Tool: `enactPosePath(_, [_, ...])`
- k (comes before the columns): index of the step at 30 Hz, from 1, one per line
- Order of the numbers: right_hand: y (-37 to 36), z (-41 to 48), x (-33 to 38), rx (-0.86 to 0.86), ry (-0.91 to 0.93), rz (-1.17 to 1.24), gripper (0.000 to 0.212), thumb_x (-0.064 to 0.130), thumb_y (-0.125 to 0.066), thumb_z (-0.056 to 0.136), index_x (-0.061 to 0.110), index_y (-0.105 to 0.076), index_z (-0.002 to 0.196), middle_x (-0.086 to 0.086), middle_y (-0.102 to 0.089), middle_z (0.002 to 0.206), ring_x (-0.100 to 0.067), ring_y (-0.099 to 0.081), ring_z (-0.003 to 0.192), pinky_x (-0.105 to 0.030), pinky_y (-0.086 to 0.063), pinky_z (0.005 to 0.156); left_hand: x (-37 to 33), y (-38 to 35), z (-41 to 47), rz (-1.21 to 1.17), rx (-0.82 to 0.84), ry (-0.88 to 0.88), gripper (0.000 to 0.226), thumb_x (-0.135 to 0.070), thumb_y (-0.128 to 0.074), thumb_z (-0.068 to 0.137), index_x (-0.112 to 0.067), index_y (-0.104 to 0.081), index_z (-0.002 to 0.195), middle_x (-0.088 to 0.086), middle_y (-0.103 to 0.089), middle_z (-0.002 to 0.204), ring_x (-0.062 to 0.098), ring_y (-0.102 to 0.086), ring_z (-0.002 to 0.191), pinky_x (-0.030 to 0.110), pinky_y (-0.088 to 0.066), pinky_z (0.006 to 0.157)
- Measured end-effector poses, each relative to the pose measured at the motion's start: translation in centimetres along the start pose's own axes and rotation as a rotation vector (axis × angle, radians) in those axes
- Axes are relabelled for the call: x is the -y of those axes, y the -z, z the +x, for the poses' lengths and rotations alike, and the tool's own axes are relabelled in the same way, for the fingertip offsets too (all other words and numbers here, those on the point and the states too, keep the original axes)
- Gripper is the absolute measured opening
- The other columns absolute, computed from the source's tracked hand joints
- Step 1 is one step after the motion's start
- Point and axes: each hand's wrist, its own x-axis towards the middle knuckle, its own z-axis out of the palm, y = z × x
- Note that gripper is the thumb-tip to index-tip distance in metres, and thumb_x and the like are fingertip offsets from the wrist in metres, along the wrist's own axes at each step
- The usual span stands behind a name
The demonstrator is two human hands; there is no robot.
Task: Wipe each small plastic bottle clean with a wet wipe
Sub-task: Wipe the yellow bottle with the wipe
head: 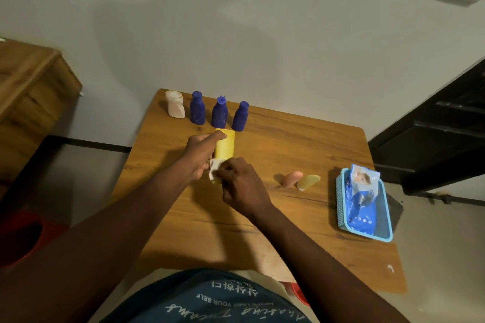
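Observation:
My left hand (200,153) grips a yellow plastic bottle (225,145) over the middle of the wooden table (301,217). My right hand (240,182) pinches a white wet wipe (215,166) against the bottle's near end. At the far edge stand a white bottle (175,104) and three blue bottles (197,107), (219,112), (240,116) in a row. To the right lie a pink bottle (291,178) and a pale yellow bottle (307,182) on their sides.
A light blue basket (385,228) at the table's right edge holds a blue wet-wipe pack (360,199). A wooden cabinet (29,102) stands at the left, a dark shelf (446,139) at the right, a red object (23,236) on the floor at lower left.

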Motion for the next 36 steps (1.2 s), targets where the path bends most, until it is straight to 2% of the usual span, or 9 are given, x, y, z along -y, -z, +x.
enactPosePath(4, [-0.4, -1.3, -0.2, 0.019, 0.032, 0.017, 0.036, 0.002, -0.065, 0.079, 0.013, -0.075, 0.111, -0.009, -0.063, 0.102, -0.031, -0.058, 0.090, -0.044, -0.050, 0.066, 0.1, 0.3, -0.2, -0.011, 0.005, -0.009, 0.037, -0.032, -0.073, 0.088, -0.018, -0.067, 0.121, 0.007, -0.074, 0.108, 0.026, -0.072, 0.100, 0.040, -0.060, 0.073])
enactPosePath(7, [0.1, 0.1, -0.8, -0.067, -0.109, 0.067, 0.035, 0.000, -0.067, 0.083, 0.011, -0.074, 0.115, -0.009, -0.062, 0.101, -0.031, -0.059, 0.092, -0.042, -0.052, 0.070, 0.1, 0.0, -0.3, 0.022, 0.028, -0.012, 0.036, -0.031, -0.073, 0.089, -0.017, -0.067, 0.122, 0.008, -0.075, 0.107, 0.025, -0.073, 0.097, 0.035, -0.058, 0.064])
enactPosePath(12, [1.2, 2.4, -1.5, -0.187, -0.275, 0.107, 0.039, -0.002, -0.068, 0.085, 0.009, -0.072, 0.122, -0.009, -0.063, 0.107, -0.028, -0.059, 0.099, -0.043, -0.054, 0.075, 0.0, -0.8, -0.6, 0.047, 0.052, -0.019, 0.027, -0.030, -0.073, 0.088, -0.018, -0.071, 0.112, 0.006, -0.077, 0.102, 0.024, -0.073, 0.095, 0.035, -0.058, 0.065])
enactPosePath(16, [0.1, 0.6, -0.4, -0.103, -0.069, 0.030, 0.036, 0.000, -0.067, 0.080, 0.012, -0.075, 0.113, -0.008, -0.062, 0.101, -0.029, -0.057, 0.093, -0.043, -0.051, 0.070, 0.0, -0.4, -0.2, 0.051, 0.015, -0.010, 0.039, -0.032, -0.076, 0.086, -0.016, -0.069, 0.121, 0.007, -0.077, 0.099, 0.023, -0.072, 0.085, 0.036, -0.059, 0.066])
enactPosePath(19, [-1.0, -1.5, 0.2, -0.005, 0.048, 0.010, 0.039, -0.001, -0.064, 0.079, 0.013, -0.076, 0.112, -0.009, -0.062, 0.103, -0.031, -0.058, 0.093, -0.043, -0.051, 0.068, 0.3, 0.0, -0.3, 0.047, 0.012, -0.019, 0.039, -0.031, -0.076, 0.087, -0.016, -0.067, 0.122, 0.008, -0.074, 0.106, 0.025, -0.072, 0.095, 0.033, -0.058, 0.067])
enactPosePath(22, [-1.1, -1.4, -0.5, -0.068, -0.065, 0.090, 0.037, -0.001, -0.063, 0.082, 0.013, -0.075, 0.114, -0.007, -0.062, 0.102, -0.030, -0.058, 0.095, -0.042, -0.052, 0.071, 0.7, 0.1, -0.4, 0.057, 0.033, 0.001, 0.039, -0.031, -0.074, 0.088, -0.018, -0.065, 0.124, 0.008, -0.074, 0.107, 0.027, -0.072, 0.101, 0.037, -0.060, 0.073])
enactPosePath(26, [0.0, 0.8, -2.1, -0.294, -0.383, 0.306, 0.031, 0.001, -0.062, 0.091, 0.011, -0.076, 0.116, -0.008, -0.067, 0.100, -0.023, -0.063, 0.093, -0.040, -0.053, 0.078, 0.8, -0.2, -0.5, 0.092, 0.088, 0.017, 0.039, -0.033, -0.073, 0.088, -0.018, -0.067, 0.123, 0.006, -0.076, 0.106, 0.025, -0.072, 0.101, 0.041, -0.060, 0.079])
enactPosePath(29, [0.5, 1.8, -3.0, -0.407, -0.588, 0.532, 0.026, 0.007, -0.062, 0.095, 0.015, -0.076, 0.117, -0.001, -0.073, 0.110, -0.010, -0.066, 0.098, -0.029, -0.054, 0.085, 0.7, -0.5, -0.6, 0.081, 0.125, 0.016, 0.040, -0.035, -0.073, 0.088, -0.019, -0.066, 0.124, 0.006, -0.075, 0.109, 0.024, -0.072, 0.102, 0.041, -0.060, 0.080])
enactPosePath(36, [-1.2, -0.9, -0.6, -0.303, -0.597, 0.663, 0.025, 0.003, -0.063, 0.091, 0.013, -0.081, 0.106, 0.001, -0.078, 0.105, -0.005, -0.071, 0.091, -0.018, -0.054, 0.078, 1.2, -0.1, 0.0, -0.003, 0.072, 0.031, 0.044, -0.034, -0.065, 0.096, -0.013, -0.057, 0.133, 0.018, -0.070, 0.113, 0.035, -0.070, 0.099, 0.055, -0.056, 0.092])
